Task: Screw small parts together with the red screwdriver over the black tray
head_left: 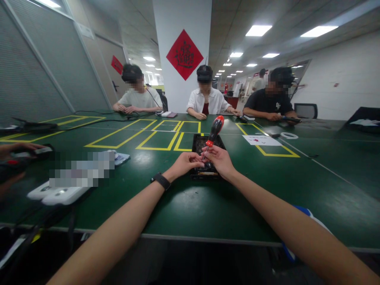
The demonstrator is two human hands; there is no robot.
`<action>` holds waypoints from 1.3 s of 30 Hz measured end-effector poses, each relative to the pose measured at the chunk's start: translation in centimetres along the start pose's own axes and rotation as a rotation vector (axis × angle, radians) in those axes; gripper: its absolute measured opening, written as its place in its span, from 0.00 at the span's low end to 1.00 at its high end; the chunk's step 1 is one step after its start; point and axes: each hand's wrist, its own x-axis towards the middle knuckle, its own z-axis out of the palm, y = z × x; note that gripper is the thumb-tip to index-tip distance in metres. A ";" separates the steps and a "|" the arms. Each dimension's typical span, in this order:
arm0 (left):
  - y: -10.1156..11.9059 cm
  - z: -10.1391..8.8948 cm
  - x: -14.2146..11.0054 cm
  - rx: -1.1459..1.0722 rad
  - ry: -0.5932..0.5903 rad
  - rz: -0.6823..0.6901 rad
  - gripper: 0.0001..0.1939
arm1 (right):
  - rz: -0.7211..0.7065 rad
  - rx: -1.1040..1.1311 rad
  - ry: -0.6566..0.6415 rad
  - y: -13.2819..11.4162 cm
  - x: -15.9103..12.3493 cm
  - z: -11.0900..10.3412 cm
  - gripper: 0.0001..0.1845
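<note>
A screwdriver with a red and black handle stands nearly upright, handle up and leaning slightly right. My right hand is closed round its shaft just below the red collar. At the shaft's lower end my left hand, with a black band on the wrist, has its fingertips pinched together. What lies between those fingertips is too small to make out. Beneath both hands a black open box-like case rests on the green table; its inside is dark and partly covered by my fingers.
Yellow tape outlines mark the green table. White devices, partly blurred, lie left, with a co-worker's hand beyond. A paper sheet and a white ring lie right. Three people sit opposite.
</note>
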 end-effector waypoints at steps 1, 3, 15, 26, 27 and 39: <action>0.0 0.0 0.0 0.006 0.006 -0.002 0.17 | 0.001 -0.001 0.008 0.1 0.0 0.0 0.17; -0.1 0.1 0.0 -0.007 -0.014 -0.008 0.17 | 0.011 0.000 0.023 0.2 0.1 0.0 0.17; -0.1 -0.5 0.0 -0.095 -0.175 0.031 0.17 | 0.085 0.085 0.043 -0.1 0.1 0.1 0.17; 0.2 -0.3 -0.1 0.041 -0.013 0.000 0.19 | 0.060 0.045 0.031 0.5 0.3 -0.2 0.14; 0.3 -0.3 -0.2 0.049 0.003 -0.007 0.19 | 0.050 0.037 0.032 0.5 0.3 -0.2 0.14; 0.4 -0.3 -0.1 -0.082 -0.061 -0.043 0.18 | 0.024 -0.008 0.041 0.4 0.2 -0.1 0.18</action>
